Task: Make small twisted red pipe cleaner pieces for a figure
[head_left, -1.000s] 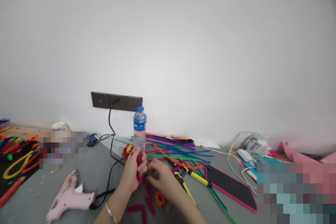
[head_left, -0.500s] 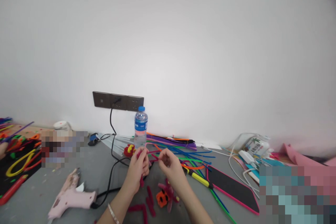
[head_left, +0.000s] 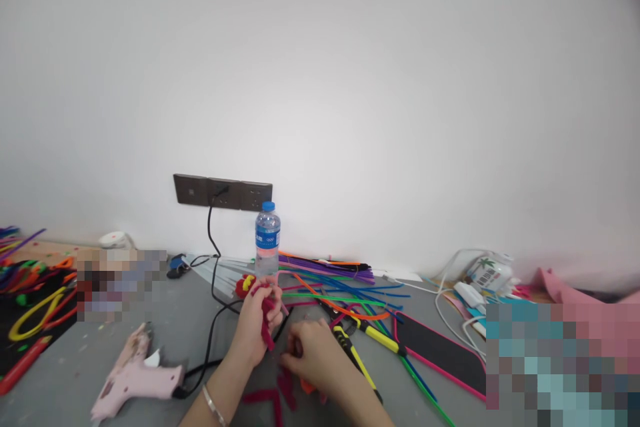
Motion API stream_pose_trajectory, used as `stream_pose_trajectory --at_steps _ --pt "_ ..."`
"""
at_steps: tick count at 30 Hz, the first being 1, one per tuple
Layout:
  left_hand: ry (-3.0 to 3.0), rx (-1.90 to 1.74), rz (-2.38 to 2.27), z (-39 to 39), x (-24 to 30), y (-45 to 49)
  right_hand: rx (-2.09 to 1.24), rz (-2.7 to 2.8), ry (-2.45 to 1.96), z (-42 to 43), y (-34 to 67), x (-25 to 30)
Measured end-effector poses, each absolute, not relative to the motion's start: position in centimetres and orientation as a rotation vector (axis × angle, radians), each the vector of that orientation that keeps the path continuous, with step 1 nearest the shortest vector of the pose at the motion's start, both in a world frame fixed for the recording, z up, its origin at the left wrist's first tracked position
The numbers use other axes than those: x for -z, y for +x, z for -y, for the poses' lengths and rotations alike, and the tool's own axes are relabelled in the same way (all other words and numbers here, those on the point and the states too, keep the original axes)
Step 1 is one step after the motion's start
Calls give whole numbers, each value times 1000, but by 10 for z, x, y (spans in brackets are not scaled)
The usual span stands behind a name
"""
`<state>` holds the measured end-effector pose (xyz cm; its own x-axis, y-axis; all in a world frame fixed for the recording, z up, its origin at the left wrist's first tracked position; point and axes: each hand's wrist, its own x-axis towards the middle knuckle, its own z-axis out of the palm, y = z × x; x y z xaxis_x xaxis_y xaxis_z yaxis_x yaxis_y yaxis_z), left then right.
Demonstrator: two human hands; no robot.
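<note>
My left hand (head_left: 260, 320) is closed around a dark pink fuzzy pipe cleaner piece (head_left: 267, 328), whose lower end sticks out below the fingers. To its right, my right hand (head_left: 307, 353) is lowered to the table with fingers curled together; what they hold, if anything, is hidden. Its fingertips are at the top of short dark pink pipe cleaner pieces (head_left: 286, 390). Beneath that hand, an orange fuzzy figure (head_left: 307, 386) is mostly covered. A bent dark pink pipe cleaner strip (head_left: 265, 396) lies nearer to me. Pliers with yellow and black handles (head_left: 357, 360) rest beside my right hand.
A pink glue gun (head_left: 137, 380) lies at left, its black cord running to the wall socket (head_left: 223, 192). A water bottle (head_left: 268, 240) stands behind my left hand. Colourful pipe cleaners (head_left: 345, 287), a pink-edged black panel (head_left: 440, 357) and white cables (head_left: 440, 313) lie at right.
My right hand has moved down and slightly left from beside my left hand to the pieces on the table, uncovering more of the pliers. My left hand still grips the dark pink piece.
</note>
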<state>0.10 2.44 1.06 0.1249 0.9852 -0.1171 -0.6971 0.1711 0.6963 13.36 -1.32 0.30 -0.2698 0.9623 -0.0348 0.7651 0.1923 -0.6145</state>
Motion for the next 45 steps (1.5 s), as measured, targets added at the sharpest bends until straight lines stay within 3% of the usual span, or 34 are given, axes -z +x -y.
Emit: stream_pose_trajectory --at_steps 8,14,21,24,30,34,45 --pt "545 -1176 -639 -23 -8 2 -602 2226 -1669 23 117 2" --pt "735 -1289 -795 -24 -7 5 -714 1759 -1507 0 132 2" --pt "972 -1045 -845 -14 0 14 -1239 1309 -980 -13 136 -4" --pt "954 -1083 -825 -15 0 14 -1292 1276 -917 -11 134 -7" --pt "766 -1256 -744 -22 -5 7 -940 1870 -1314 9 140 -16" --pt "564 -1140 -609 -23 -12 2 -728 2217 -1650 26 130 -15" --pt "331 -1047 -513 -27 -10 -4 -813 2397 -1697 38 127 -15"
